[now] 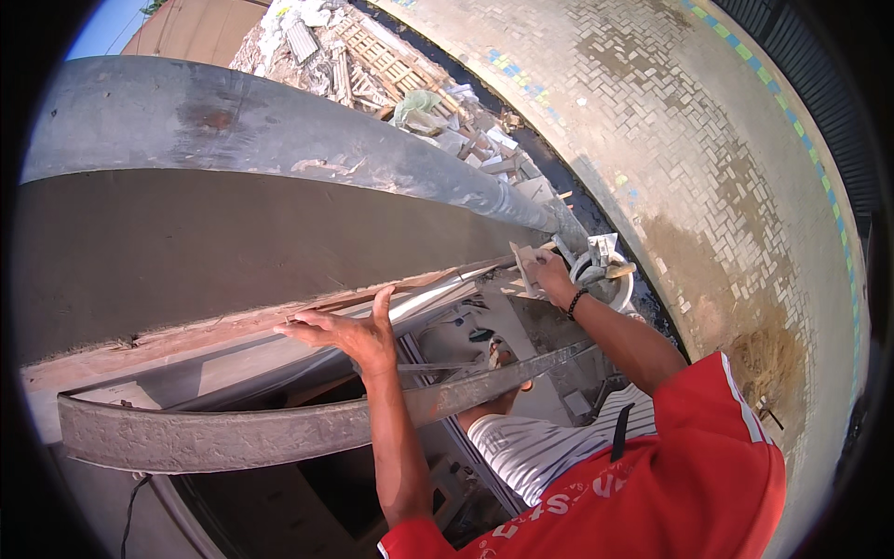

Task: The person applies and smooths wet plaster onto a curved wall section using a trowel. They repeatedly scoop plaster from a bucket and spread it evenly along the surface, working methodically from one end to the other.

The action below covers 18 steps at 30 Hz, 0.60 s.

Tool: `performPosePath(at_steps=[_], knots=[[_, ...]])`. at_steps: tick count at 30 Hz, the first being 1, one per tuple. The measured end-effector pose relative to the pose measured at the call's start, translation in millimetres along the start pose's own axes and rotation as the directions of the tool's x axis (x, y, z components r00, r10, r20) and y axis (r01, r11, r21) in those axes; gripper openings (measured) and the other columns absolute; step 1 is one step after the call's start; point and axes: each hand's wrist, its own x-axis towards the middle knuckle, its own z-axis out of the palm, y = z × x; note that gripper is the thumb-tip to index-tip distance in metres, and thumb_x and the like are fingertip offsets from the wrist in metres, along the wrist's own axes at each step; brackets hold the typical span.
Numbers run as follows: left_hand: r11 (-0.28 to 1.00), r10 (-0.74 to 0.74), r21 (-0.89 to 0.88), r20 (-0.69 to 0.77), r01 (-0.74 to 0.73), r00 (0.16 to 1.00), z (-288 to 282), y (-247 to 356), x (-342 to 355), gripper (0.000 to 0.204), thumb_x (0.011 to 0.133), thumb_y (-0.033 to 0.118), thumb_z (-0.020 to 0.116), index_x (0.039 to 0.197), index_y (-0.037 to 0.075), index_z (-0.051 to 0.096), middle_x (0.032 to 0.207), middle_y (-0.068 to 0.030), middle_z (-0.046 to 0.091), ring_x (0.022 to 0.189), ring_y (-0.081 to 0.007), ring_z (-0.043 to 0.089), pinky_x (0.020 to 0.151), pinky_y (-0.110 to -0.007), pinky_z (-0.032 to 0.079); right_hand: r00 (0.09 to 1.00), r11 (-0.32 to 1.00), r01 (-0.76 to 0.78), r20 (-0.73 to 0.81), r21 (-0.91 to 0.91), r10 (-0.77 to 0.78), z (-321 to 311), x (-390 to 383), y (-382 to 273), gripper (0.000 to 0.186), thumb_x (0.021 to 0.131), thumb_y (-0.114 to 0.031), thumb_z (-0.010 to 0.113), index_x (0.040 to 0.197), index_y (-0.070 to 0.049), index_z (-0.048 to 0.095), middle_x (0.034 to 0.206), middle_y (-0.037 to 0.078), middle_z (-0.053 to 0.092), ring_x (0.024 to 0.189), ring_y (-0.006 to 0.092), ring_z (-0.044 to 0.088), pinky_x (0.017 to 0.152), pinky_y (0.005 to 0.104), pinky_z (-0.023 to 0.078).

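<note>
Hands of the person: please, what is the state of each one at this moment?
Left hand: open, fingers spread, at the reddish edge.
Right hand: closed, holding a flat tan piece.

Outdoor building site, rubble heap [503, 160], wooden pallet [384, 58]

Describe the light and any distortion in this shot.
In the head view: bright sun on the paving; deep shadow beneath the long plank, bowed, apparently by the fisheye; black surround at the rim; left hand fairly sharp, distant rubble looking softer.
</note>
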Motion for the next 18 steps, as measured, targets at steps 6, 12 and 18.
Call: performPosePath(at_steps=[6,12,18], knots=[[0.998,0.032,0.059,0.009,-0.033,0.999,-1,0,1,0.142,0.065,0.065,0.077,0.149,-0.002,-0.016,0.149,-0.0349,-0.023,0.141,-0.0490,-0.018,0.110,-0.067,0.003,0.964,0.961,0.253,-0.050,-0.110,-0.260,53,77,22,0.033,0.085,-0.023,0.068,0.108,0.001,0.063,0.090,0.015,0.066,0.076,0.0241,0.063,0.069,0.0364,0.050],[0.974,0.127,0.180,0.062,-0.136,0.990,-5,-7,0,0.141,0.068,0.066,0.074,0.147,-0.003,-0.021,0.150,-0.0314,-0.026,0.141,-0.0448,-0.023,0.110,-0.066,-0.002,0.903,0.809,0.347,-0.064,-0.475,-0.425,85,105,10,0.045,0.083,-0.028,0.068,0.114,0.005,0.061,0.102,0.028,0.065,0.099,0.0418,0.062,0.085,0.0440,0.049],[0.978,0.070,0.192,0.088,-0.086,0.994,-8,-1,0,0.142,0.069,0.066,0.074,0.146,-0.002,-0.023,0.150,-0.0306,-0.025,0.141,-0.0442,-0.023,0.110,-0.066,-0.003,0.956,0.934,0.232,-0.116,-0.270,-0.271,77,87,43,0.043,0.084,-0.026,0.067,0.115,0.003,0.061,0.105,0.028,0.065,0.099,0.0423,0.062,0.085,0.0433,0.049]])
